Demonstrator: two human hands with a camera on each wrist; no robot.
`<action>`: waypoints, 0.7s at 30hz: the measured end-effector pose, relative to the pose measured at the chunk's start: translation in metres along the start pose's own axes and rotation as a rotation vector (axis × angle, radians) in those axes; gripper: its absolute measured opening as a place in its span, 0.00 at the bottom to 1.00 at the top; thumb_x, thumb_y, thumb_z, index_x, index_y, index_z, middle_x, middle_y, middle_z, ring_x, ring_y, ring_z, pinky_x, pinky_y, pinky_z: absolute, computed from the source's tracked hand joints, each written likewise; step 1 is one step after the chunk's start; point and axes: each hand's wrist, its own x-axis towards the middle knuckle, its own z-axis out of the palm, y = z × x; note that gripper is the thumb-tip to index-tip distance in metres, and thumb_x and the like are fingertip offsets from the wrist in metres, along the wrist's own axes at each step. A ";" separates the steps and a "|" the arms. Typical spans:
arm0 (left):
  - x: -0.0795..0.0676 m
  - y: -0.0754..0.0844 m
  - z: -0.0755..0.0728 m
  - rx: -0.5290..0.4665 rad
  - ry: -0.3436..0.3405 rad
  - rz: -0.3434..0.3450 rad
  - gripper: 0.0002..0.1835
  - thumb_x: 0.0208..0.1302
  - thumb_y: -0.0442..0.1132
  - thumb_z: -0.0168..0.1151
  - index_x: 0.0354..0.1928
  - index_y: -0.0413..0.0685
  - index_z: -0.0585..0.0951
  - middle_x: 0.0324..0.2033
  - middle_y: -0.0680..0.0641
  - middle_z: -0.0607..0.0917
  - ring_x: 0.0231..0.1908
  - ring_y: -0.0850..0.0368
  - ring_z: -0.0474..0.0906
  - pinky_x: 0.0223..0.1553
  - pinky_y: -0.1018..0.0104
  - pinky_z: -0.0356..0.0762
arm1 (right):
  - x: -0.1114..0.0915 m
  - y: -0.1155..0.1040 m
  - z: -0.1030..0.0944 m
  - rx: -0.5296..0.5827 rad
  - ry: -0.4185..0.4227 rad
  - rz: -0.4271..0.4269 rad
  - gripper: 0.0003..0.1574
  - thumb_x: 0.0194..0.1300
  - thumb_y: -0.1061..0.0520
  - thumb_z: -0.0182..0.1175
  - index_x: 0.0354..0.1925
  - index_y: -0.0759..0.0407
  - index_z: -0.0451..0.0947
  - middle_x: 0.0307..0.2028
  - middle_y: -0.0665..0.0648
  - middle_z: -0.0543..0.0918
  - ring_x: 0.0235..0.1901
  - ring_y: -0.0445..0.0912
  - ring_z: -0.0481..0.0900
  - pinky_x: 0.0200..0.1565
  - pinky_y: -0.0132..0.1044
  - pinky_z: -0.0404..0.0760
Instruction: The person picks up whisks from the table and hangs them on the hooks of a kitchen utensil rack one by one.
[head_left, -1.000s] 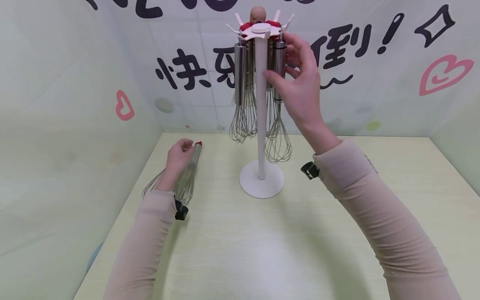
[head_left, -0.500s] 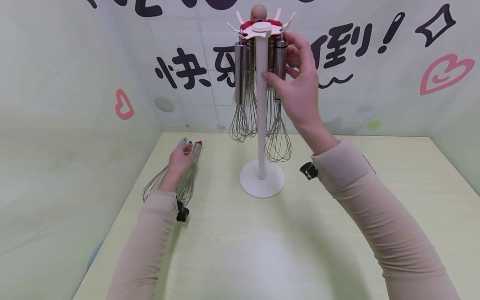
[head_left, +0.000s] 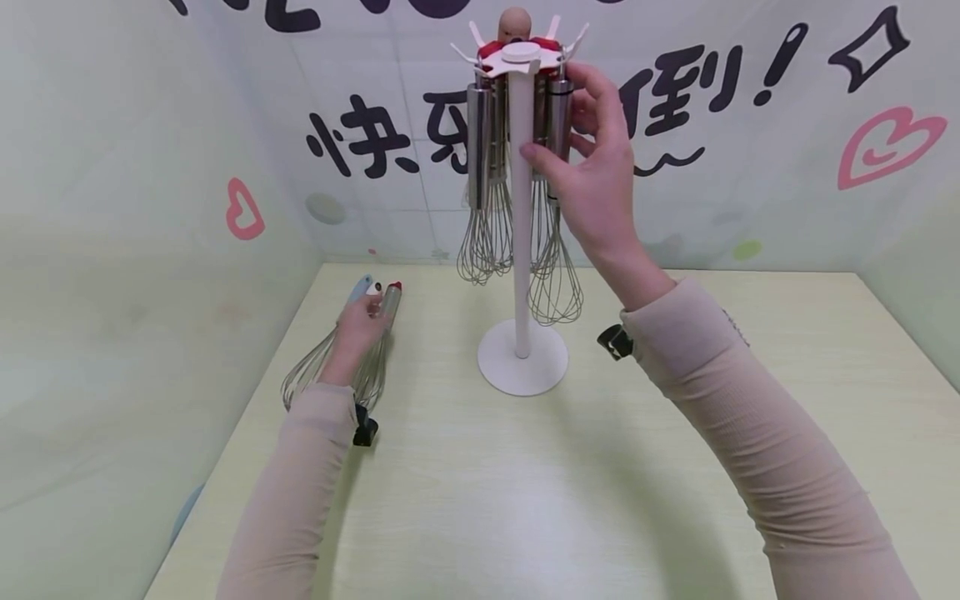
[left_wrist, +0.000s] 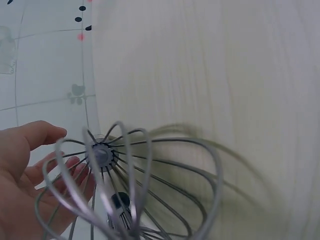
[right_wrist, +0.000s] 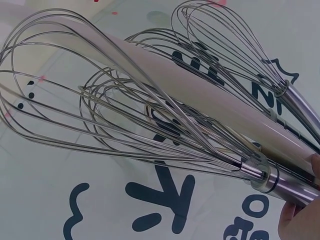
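Observation:
My right hand [head_left: 596, 171] is raised at the white stand [head_left: 522, 250], with its thumb against the pole. The fingers curl behind the steel handle of a hanging whisk [head_left: 558, 125]. Another steel whisk [head_left: 478, 150] hangs left of the pole, with more behind. Over a group of whisks lying on the table, my left hand [head_left: 358, 325] has thumb and fingers apart, its fingertips right at a steel-handled whisk [head_left: 392, 300] with a red end. In the left wrist view, whisk wires [left_wrist: 145, 185] partly cover the fingers. A light blue handle [head_left: 360, 287] shows just beyond this hand.
The stand's round white base [head_left: 495, 367] rests mid-table on the pale wooden table [head_left: 465, 500]. White hooks [head_left: 577, 40] spread from its top, where a round brown knob [head_left: 515, 23] shows. Printed curtains [head_left: 750, 200] border the table's back and left side.
My left hand has drawn slightly back toward me, and the light blue and white handle ends have come into sight. The right hand stays at the stand, almost unmoved.

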 end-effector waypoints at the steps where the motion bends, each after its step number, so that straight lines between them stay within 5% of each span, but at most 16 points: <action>1: 0.000 -0.001 0.000 0.004 0.000 -0.003 0.28 0.68 0.33 0.51 0.69 0.36 0.61 0.64 0.31 0.68 0.63 0.36 0.67 0.62 0.47 0.73 | 0.000 0.000 0.000 -0.002 0.000 0.000 0.41 0.53 0.70 0.67 0.63 0.58 0.65 0.48 0.53 0.74 0.48 0.42 0.73 0.56 0.33 0.77; 21: 0.002 -0.011 0.003 0.017 -0.025 -0.036 0.31 0.65 0.32 0.50 0.70 0.34 0.58 0.64 0.30 0.67 0.62 0.36 0.67 0.62 0.46 0.73 | 0.000 0.001 0.001 -0.001 0.000 0.001 0.41 0.53 0.71 0.66 0.63 0.58 0.64 0.46 0.52 0.74 0.47 0.42 0.73 0.56 0.33 0.78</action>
